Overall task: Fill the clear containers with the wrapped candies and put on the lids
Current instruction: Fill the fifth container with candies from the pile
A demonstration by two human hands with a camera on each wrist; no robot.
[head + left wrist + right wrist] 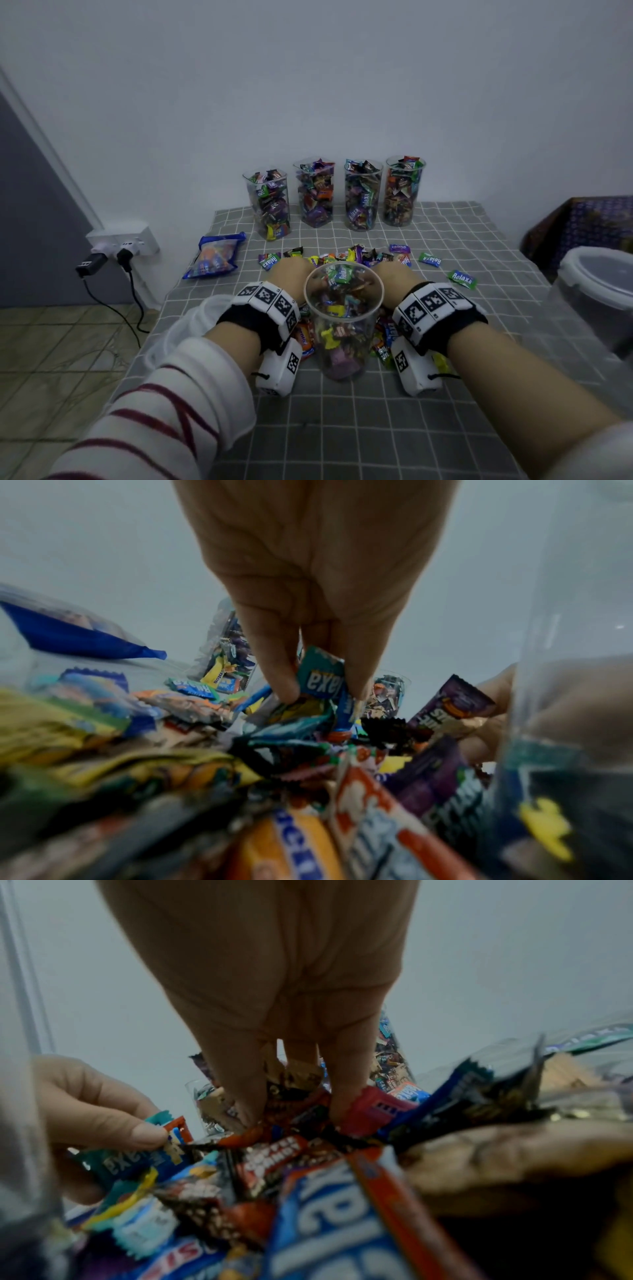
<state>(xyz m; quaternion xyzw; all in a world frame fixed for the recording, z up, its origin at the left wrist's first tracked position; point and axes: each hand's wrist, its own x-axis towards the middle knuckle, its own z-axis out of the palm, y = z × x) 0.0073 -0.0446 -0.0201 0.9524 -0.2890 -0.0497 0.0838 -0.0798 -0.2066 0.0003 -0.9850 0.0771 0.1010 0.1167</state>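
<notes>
Wrapped candies in many-coloured foil lie heaped on the grey checked cloth of the tabletop, just behind and on both sides of a clear plastic cup-shaped container that stands upright near the front and is partly filled with them. Both forearms reach forward past this container, one on each side, wrists banded with black-and-white marker blocks.

On the left side, the left hand points fingers down into the heap, thumb and fingers pinching a teal wrapped candy. On the right, the right hand likewise digs its fingertips into the pile, closed around a brown-and-gold wrapped candy among red and dark wrappers.

Further left lies a blue-edged clear plastic candy bag. A few green candies are scattered to the right of the heap. At the right edge stands a large clear tub with a snap lid.

Against the far wall stand four tall clear containers in a row, all upright, lidless and full of candies to the brim.
</notes>
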